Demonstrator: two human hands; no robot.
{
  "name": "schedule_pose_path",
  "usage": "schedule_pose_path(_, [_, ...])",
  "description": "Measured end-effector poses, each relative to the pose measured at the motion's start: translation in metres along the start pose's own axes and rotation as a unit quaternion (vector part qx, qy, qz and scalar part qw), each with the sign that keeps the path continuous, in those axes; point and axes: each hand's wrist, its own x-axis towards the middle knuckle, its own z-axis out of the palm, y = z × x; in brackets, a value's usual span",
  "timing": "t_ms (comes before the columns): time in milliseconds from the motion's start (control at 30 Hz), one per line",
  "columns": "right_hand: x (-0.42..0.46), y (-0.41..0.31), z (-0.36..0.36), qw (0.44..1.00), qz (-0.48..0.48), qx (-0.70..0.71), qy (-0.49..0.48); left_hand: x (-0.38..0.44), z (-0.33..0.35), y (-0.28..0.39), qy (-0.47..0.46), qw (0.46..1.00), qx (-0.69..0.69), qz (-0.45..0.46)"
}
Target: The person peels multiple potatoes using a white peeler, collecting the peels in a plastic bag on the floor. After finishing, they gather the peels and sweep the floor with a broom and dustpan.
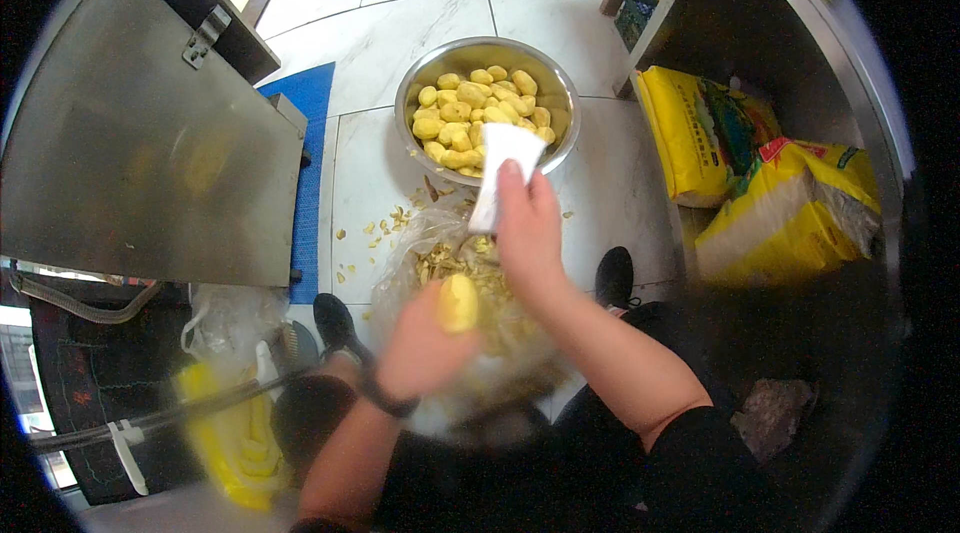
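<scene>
My left hand is blurred and grips a peeled potato over an open clear plastic bag. Potato peelings fill the bag between my feet. Higher up, my right hand is closed around a flat white object, narrower at its middle, with the thumb along it; its exact kind cannot be made out. The object's upper end overlaps the near rim of a steel bowl in the picture. Many peeled yellow potatoes lie in that bowl on the tiled floor.
Scattered peelings lie on the floor left of the bag. A steel cabinet and a blue mat flank the left. Yellow printed sacks sit on a low shelf at right. A hose crosses the lower left.
</scene>
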Motion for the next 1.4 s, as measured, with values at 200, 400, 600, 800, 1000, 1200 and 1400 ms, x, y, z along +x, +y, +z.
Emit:
schedule_pose_path(200, [-0.01, 0.002, 0.004, 0.996, -0.018, -0.084, 0.0, -0.003, 0.002, 0.006, 0.038, 0.998, 0.049, 0.008])
schedule_pose_path(400, [-0.004, 0.002, 0.0, 0.986, 0.166, 0.005, -0.003, 0.001, 0.008, -0.008, 0.158, 0.967, 0.16, 0.122])
schedule_pose_path(600, [0.009, 0.006, -0.01, 0.97, 0.242, 0.032, 0.022, 0.002, 0.011, -0.009, 0.207, 0.933, 0.207, 0.208])
schedule_pose_path(800, [0.007, -0.005, -0.012, 0.962, 0.266, 0.061, 0.009, 0.0, 0.015, -0.011, 0.196, 0.948, 0.133, 0.215])
schedule_pose_path(1000, [-0.013, -0.021, -0.007, 0.983, 0.162, 0.075, -0.033, 0.0, 0.015, -0.011, 0.051, 0.973, -0.223, -0.006])
schedule_pose_path(1200, [0.009, -0.006, -0.018, 0.959, 0.245, 0.14, 0.008, -0.005, 0.01, -0.026, -0.158, 0.903, -0.397, 0.05])
schedule_pose_path(1400, [-0.018, 0.009, -0.003, 0.981, 0.17, 0.093, -0.025, -0.009, 0.008, -0.017, -0.215, 0.833, -0.509, -0.004])
